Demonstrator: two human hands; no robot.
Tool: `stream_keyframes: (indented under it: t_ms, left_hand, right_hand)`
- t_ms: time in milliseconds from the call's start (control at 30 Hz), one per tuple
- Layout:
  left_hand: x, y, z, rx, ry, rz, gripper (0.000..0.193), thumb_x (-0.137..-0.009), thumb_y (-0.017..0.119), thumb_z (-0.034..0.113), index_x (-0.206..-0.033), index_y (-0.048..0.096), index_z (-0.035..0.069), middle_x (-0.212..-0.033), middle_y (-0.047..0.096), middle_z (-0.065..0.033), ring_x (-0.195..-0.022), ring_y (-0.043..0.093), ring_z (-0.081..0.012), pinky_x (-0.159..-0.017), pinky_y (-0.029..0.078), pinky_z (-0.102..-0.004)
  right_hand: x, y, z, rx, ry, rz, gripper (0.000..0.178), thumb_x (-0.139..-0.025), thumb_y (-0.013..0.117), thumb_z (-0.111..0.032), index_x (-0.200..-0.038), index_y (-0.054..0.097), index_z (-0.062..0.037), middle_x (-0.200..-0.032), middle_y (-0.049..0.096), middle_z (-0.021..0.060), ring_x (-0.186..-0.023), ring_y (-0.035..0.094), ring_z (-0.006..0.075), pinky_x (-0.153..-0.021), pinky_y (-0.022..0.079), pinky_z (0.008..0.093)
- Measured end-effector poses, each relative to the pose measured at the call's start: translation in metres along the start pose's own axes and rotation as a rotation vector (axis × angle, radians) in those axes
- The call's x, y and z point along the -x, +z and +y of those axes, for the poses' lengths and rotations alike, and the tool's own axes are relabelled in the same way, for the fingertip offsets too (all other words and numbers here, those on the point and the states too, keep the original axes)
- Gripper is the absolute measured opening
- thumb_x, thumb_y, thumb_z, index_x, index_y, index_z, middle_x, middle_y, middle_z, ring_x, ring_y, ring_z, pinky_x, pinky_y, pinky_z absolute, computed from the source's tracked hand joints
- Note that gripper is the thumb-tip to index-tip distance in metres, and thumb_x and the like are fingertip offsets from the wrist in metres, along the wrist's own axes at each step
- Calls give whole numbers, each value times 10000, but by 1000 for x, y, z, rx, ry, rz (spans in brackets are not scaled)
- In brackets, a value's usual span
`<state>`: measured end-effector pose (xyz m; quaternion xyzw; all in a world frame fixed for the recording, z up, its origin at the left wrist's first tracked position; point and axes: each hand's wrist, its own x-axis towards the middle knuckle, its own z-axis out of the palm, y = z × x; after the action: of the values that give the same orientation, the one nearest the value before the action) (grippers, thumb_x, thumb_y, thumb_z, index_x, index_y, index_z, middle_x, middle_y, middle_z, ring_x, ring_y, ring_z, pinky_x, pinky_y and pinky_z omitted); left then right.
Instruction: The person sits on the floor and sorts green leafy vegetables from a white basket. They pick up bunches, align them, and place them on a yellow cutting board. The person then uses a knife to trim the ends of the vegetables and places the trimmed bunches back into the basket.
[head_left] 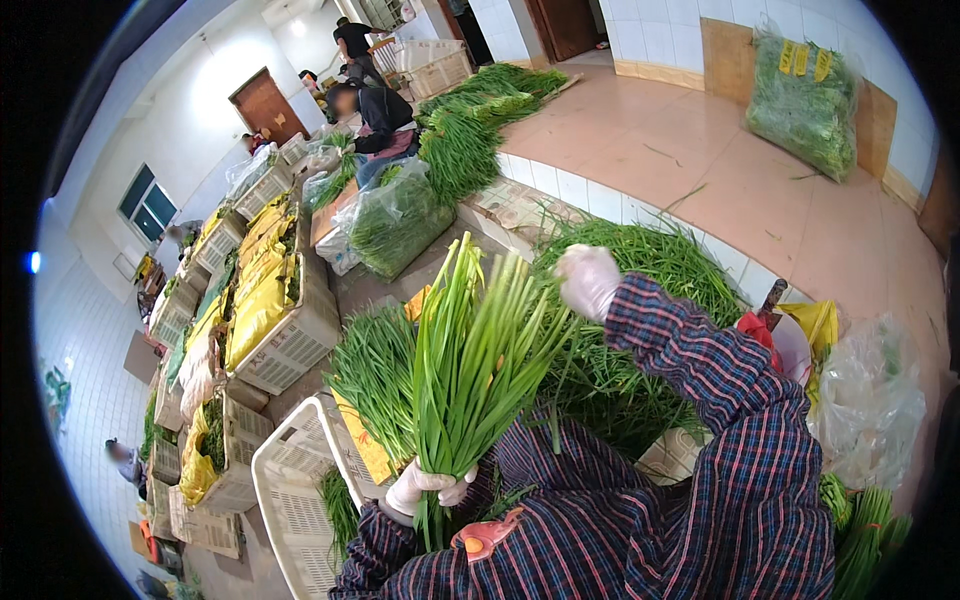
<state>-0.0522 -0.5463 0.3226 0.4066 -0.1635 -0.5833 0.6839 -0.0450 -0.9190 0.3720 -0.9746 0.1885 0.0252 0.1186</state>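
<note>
My left hand, in a white glove, is closed round a large upright bunch of garlic chives. The bunch fans out above the grip, with paler ends at the top. To the right of those ends is my raised right hand, gloved too, its fingers curled in and slightly blurred; whatever it may hold cannot be made out. Beneath that hand spreads a loose heap of chives on the raised step. Another pile of chives lies just left of the held bunch.
A white plastic crate stands at my left. Crates with yellow-wrapped greens line the left side. A clear bag of greens sits ahead, near a seated co-worker. Clear plastic bags lie at right; another filled bag leans on the wall.
</note>
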Motion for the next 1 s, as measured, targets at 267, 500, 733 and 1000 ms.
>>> stream_keyframes:
  t_ms: [267,500,733,1000]
  left_hand:
    - [9,-7,-3,78,56,25,409,-764,701,150,-1044,477,-45,-827,498,-84,-541,423,-85,-462,332,-224]
    - [-12,-7,1,105,-12,-53,377,-768,668,83,-1064,471,-41,-879,517,-98,-544,429,-92,-465,337,-226]
    - [5,-23,-5,216,41,-50,436,-773,661,74,-1136,441,-25,-957,509,-113,-564,428,-92,-487,345,-223]
    - [10,-33,-9,90,-9,44,397,-770,684,99,-1088,481,-28,-928,535,-109,-551,432,-97,-478,349,-235]
  right_hand:
    - [12,-1,78,103,260,-208,884,-795,557,-589,-1394,279,0,-1471,158,240,-1351,215,353,-1079,265,469]
    - [46,70,-12,-1527,-396,-532,667,-820,675,-366,-1253,428,76,-842,587,85,-883,545,162,-829,437,327]
    - [15,42,28,-1441,-400,-650,222,-923,520,-205,-905,591,4,-541,465,-10,-560,533,114,-726,524,309]
    - [-27,30,148,-229,86,-78,448,-886,508,-422,-1135,561,-54,-1104,593,167,-1044,572,269,-932,444,436]
